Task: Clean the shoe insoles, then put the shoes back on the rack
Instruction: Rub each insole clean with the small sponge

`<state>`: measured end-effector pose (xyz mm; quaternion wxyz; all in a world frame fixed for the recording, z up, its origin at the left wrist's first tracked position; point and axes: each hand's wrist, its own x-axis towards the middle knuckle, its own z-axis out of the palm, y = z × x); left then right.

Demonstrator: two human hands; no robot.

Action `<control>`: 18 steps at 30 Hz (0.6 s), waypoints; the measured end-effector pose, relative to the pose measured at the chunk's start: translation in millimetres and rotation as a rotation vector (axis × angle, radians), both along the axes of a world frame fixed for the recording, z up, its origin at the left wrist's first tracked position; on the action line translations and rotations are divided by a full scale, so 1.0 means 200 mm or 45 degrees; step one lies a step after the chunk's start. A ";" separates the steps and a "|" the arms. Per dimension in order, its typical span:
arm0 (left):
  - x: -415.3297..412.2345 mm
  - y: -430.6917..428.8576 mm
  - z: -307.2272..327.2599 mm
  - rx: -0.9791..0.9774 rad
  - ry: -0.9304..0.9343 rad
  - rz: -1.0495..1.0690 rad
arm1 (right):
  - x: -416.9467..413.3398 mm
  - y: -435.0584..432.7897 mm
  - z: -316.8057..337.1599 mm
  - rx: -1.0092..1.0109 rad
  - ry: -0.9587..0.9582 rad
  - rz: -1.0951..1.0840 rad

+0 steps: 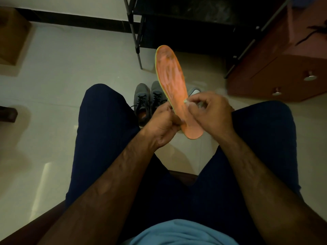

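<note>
One long, smudged orange insole (171, 76) in a tight left grip (164, 124), pale crumpled wad (187, 102) in a tight right grip (210, 112)

Left hand (164, 124), right hand (212, 114) — curled (forearms inward)

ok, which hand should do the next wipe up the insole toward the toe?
Right. The right hand pinches a pale wipe against the orange insole around mid-length, with bare insole ahead toward the toe. The left hand grips the insole's edge near the heel, so it looks better kept as the steadying hand.
</note>
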<state>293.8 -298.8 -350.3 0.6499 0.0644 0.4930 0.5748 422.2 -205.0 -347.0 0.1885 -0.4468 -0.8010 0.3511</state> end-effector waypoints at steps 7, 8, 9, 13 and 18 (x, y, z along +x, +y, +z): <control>0.00 0.02 0.01 -0.005 0.009 -0.004 | 0.03 0.01 0.00 -0.011 0.007 -0.047; 0.00 0.02 0.01 -0.008 0.006 -0.003 | 0.03 0.02 0.00 0.026 0.000 -0.066; 0.00 0.01 0.00 -0.013 -0.004 0.010 | 0.02 0.00 0.01 0.023 -0.019 -0.028; -0.03 0.01 0.00 -0.040 -0.049 0.069 | 0.05 -0.07 0.01 -0.193 -0.044 0.239; -0.02 0.02 0.04 -0.048 -0.032 0.039 | 0.04 0.00 -0.01 -0.012 0.015 -0.066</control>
